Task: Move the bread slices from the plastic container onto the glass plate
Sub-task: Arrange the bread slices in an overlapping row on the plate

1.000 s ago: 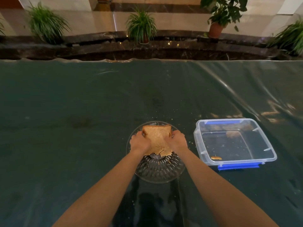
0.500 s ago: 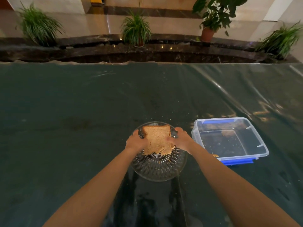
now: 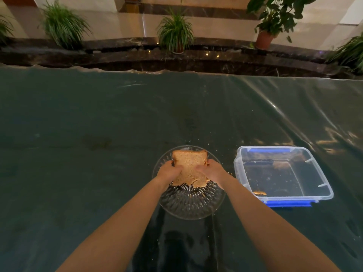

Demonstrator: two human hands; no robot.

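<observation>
Both hands are clamped on the bread (image 3: 189,166) just below the middle of the frame — the left hand (image 3: 169,172) on one side edge, the right hand (image 3: 211,171) on the other. The stack is held over the far half of the glass plate (image 3: 191,205), and whether it rests on the glass cannot be told. To the right, the plastic container (image 3: 282,173) is seen holding only crumbs and a small scrap (image 3: 259,192). The step in hand is judged to be the setting-down. It would be done well if the slices were lowered flat, kept squared between the palms, centred within the rim, and released gently — squeezing is to be avoided, since soft bread is easily torn.
</observation>
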